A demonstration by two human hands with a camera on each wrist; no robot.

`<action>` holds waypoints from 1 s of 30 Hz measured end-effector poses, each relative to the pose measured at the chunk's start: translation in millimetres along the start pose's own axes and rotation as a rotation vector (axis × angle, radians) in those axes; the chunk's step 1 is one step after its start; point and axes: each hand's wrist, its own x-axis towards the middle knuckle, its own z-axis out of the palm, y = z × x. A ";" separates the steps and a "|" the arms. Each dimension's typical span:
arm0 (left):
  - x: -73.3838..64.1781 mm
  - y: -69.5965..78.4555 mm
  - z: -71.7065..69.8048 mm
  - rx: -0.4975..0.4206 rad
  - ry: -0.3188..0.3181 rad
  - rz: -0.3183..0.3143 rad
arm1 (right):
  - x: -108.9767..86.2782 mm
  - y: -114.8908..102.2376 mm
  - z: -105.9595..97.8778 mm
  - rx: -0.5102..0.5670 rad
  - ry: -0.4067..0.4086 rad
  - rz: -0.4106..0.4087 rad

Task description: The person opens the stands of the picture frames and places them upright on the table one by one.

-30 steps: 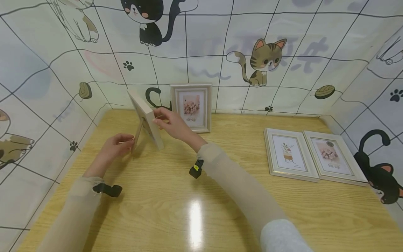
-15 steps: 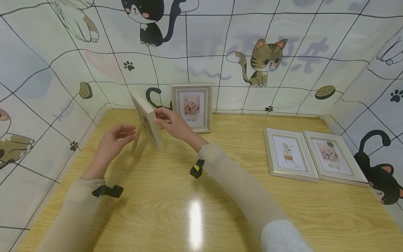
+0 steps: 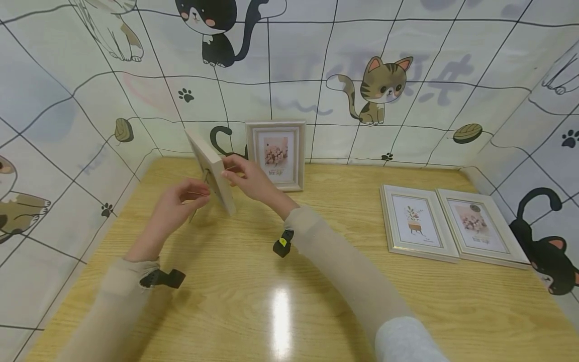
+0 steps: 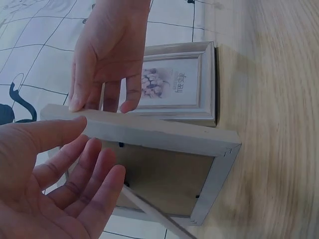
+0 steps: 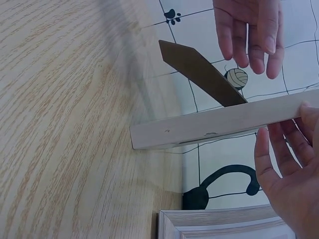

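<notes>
A light wooden picture frame (image 3: 209,157) stands on the table at the back left, seen nearly edge-on, its back turned to the left. My right hand (image 3: 253,182) pinches its near edge, thumb on the back side and fingers round the front. From the back a brown support leg (image 5: 204,74) sticks out at an angle. My left hand (image 3: 177,205) hovers behind the frame with loosely bent fingers; in the right wrist view it is apart from the leg and the frame. Its palm partly covers the frame's back in the left wrist view.
A second picture frame (image 3: 298,156) with a pink flower print stands upright by the wall, just behind my right hand. Two more, a plant print (image 3: 413,218) and a flower print (image 3: 481,226), lie flat on the right of the wooden table (image 3: 325,322). Cat-patterned cloth (image 3: 298,55) surrounds the table.
My left hand has left the support leg, rising and then shifting right toward the frame's back. The right hand keeps its hold, and the frame has hardly moved.
</notes>
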 end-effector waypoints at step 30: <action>-0.3 -9.3 49.7 0.292 0.032 -0.093 | -0.8 0.9 1.1 0.004 0.013 -0.003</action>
